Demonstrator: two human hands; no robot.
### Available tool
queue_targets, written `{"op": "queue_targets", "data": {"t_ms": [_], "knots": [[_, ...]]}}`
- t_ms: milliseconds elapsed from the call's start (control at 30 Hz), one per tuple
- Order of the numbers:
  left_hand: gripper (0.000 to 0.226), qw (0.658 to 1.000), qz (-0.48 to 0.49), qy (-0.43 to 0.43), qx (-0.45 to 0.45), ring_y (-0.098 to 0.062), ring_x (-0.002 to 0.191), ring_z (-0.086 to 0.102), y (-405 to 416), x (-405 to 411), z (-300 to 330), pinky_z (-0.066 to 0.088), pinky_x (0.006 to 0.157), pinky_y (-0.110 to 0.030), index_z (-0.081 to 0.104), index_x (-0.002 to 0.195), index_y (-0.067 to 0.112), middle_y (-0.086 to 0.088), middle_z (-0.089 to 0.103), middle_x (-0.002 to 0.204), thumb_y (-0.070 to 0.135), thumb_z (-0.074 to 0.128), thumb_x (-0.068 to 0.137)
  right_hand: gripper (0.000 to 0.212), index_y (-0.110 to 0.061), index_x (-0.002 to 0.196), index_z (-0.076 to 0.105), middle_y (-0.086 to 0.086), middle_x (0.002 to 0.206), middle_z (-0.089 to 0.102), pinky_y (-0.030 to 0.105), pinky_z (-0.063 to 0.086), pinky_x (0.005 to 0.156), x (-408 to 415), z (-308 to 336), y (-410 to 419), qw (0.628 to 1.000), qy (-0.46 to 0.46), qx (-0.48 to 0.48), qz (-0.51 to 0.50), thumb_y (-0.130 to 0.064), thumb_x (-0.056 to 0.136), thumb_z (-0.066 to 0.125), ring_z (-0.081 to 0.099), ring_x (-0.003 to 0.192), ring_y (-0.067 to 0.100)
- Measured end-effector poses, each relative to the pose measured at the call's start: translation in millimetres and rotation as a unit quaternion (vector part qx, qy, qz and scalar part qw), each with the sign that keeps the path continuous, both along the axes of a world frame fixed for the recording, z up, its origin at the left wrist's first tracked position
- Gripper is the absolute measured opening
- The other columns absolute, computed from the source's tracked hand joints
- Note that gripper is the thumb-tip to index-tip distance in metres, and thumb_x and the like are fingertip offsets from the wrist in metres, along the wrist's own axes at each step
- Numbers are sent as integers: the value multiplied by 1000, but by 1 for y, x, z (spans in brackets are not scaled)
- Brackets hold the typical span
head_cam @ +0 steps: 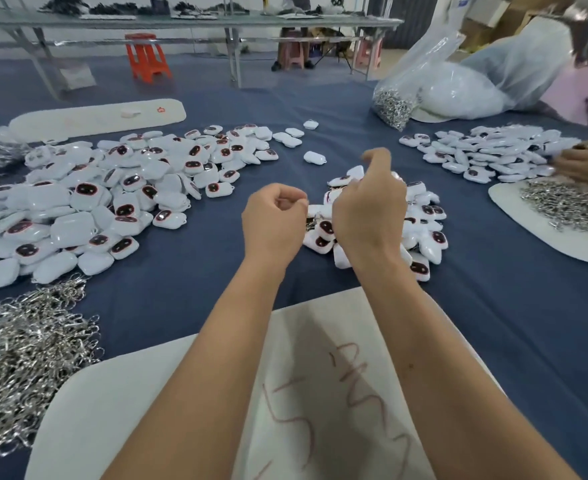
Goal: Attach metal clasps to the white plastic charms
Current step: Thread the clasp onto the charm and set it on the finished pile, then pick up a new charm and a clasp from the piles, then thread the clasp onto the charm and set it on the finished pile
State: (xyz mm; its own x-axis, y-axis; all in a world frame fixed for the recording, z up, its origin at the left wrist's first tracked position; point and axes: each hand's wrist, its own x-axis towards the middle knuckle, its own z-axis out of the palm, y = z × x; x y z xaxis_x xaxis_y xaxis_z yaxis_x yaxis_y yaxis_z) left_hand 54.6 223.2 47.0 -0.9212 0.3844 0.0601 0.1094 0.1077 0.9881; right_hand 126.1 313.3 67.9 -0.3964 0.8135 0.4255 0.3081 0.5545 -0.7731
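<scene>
My left hand (pixel 273 220) has its fingers curled and pinches a white plastic charm (pixel 316 211) at its left edge. My right hand (pixel 368 202) is curled at the same charm from the right, its back hiding its fingertips. A bit of a metal clasp (pixel 311 224) shows just below, between the two hands. Both hands hover over a small pile of charms (pixel 427 237) with dark faces. A large heap of charms (pixel 112 202) lies to the left. Loose metal clasps (pixel 25 348) are heaped at the near left.
A white board (pixel 129 410) with red writing lies under my forearms on the blue cloth (pixel 493 323). Another person's hand (pixel 583 164) reaches into a charm pile (pixel 486 150) at the right, by a white tray (pixel 528 233) of clasps. A clear bag of clasps (pixel 393 105) stands behind.
</scene>
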Motion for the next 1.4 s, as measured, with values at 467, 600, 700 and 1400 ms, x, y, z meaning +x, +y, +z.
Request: {"op": "queue_targets", "data": {"t_ms": [467,600,700,1400], "knots": [[14,958,247,61,-135,-30,85,69,-175,-52,-26,57,83,-48,72,86,17,-3,72,82,7,62,85,22,-11,116,60,9,102,65,43,55,75,-83,-34,-146,910,-204,128,336,-6,97,51,60,90,28],[15,916,319,121,-211,-21,84,65,-220,-51,-29,45,73,-31,68,88,20,10,65,78,8,62,84,39,-14,131,53,8,128,55,36,49,94,-113,-47,-186,856,-239,250,385,-9,94,60,44,123,27],[17,894,332,151,-261,-21,88,63,-240,-50,-34,44,74,-30,69,91,20,8,66,83,8,63,81,44,-18,137,51,7,136,50,36,46,101,-127,-58,-212,845,-234,269,398,-10,95,60,40,129,29],[48,795,423,19,-434,-43,140,27,-305,-89,-36,30,111,-53,54,135,19,-21,34,151,35,62,89,47,-16,145,55,8,136,54,43,44,104,-132,-79,-235,869,-162,224,411,-20,98,55,40,127,32]]}}
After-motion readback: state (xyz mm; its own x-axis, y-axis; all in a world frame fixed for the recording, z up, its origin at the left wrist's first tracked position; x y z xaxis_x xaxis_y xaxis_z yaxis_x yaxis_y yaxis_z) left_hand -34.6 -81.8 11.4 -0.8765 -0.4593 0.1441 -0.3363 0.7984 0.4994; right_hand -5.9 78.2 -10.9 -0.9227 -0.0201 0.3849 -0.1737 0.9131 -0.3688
